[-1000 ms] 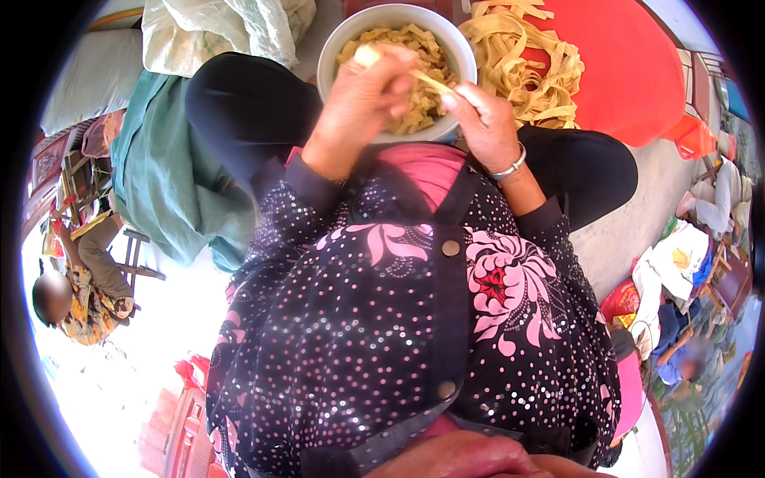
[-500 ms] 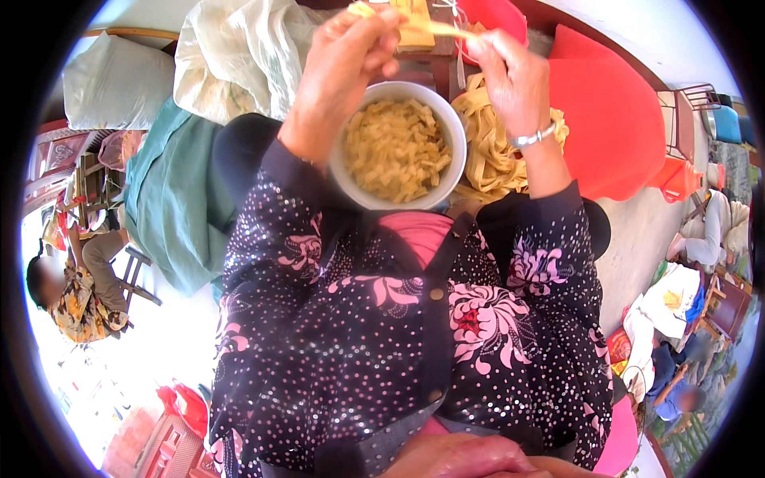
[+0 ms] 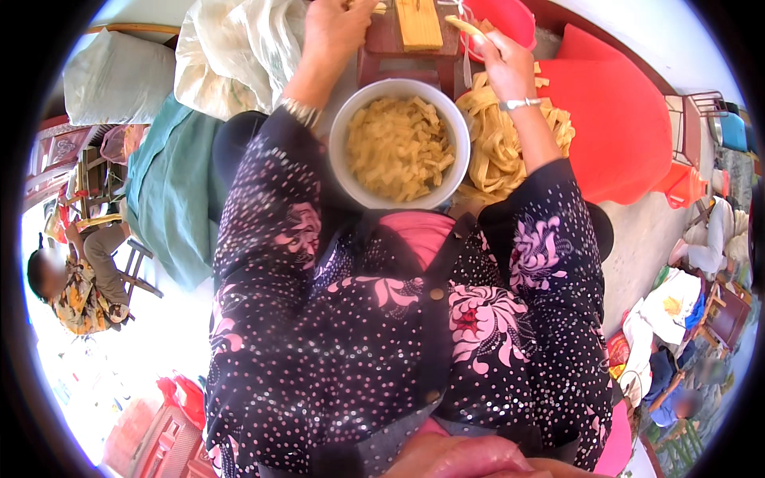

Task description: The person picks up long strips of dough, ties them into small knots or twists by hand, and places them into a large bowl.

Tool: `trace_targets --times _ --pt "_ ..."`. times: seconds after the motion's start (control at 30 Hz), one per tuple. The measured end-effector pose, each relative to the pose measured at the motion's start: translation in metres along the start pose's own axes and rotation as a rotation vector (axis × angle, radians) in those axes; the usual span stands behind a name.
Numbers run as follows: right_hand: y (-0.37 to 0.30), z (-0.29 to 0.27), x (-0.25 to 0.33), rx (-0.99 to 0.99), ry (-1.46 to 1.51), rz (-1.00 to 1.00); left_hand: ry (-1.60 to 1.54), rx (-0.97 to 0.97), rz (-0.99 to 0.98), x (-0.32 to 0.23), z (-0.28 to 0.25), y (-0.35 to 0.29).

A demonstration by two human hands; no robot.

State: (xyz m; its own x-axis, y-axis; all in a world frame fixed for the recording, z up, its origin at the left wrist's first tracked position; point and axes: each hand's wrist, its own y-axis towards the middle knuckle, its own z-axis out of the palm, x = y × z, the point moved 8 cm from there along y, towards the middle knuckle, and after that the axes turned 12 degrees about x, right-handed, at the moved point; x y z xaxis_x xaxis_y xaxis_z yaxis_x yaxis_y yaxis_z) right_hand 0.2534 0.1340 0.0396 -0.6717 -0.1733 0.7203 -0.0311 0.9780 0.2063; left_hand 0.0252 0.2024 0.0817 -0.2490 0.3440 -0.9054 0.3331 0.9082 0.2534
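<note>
Bowl [image 3: 336, 147] first: from where I watch, it sits close against the person's front, below the near edge of the dark red stool [image 3: 381, 72], probably so that both hands can reach over it easily. Short yellow pieces [image 3: 398, 147] fill it, loosely heaped. My view gives the right hand [image 3: 510, 70] best: thumb and fingers are pinched together on a narrow yellow strip [image 3: 464, 25], its free end pointing up and left over the stool's right edge, a grip that seems chosen to leave most of it clear. The left hand [image 3: 335, 32] is at the stool's left edge with fingers curled; the frame cuts it off, so I cannot tell how tightly it closes or on what. A wooden board [image 3: 420, 28] lies between them, reaching the stool's near edge. Long strips [image 3: 490, 163] pile by the red sheet's [image 3: 621, 131] left edge, apparently for easy reach.
</note>
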Motion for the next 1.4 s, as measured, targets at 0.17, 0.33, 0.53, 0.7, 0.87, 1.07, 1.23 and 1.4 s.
trace_targets --times 0.17,0.33,0.53,0.7,0.87,1.07,1.23,1.4 --pt "-0.064 0.01 0.001 0.082 0.342 0.052 -0.048 0.318 -0.343 0.007 0.024 -0.078" --pt "-0.098 0.028 0.021 0.166 0.557 0.123 -0.228 0.337 -0.632 0.076 0.059 -0.135" --pt "-0.133 0.054 0.074 0.322 0.479 -0.012 -0.82 0.614 -0.782 0.052 0.142 -0.199" --pt "-0.171 0.086 0.113 0.516 0.543 -0.171 -0.995 0.85 -0.766 0.042 0.172 -0.201" --pt "-0.173 0.075 0.128 0.492 0.786 -0.168 -0.897 0.864 -0.832 0.059 0.156 -0.194" --pt "-0.166 0.031 0.091 -0.006 0.789 0.143 -0.738 0.74 -0.742 0.01 0.126 -0.202" --pt "-0.161 0.034 0.072 -0.103 0.536 0.169 -0.487 0.612 -0.596 -0.02 0.115 -0.192" --pt "-0.153 0.042 0.056 0.023 0.497 0.234 0.046 0.532 -0.173 -0.042 0.1 -0.174"
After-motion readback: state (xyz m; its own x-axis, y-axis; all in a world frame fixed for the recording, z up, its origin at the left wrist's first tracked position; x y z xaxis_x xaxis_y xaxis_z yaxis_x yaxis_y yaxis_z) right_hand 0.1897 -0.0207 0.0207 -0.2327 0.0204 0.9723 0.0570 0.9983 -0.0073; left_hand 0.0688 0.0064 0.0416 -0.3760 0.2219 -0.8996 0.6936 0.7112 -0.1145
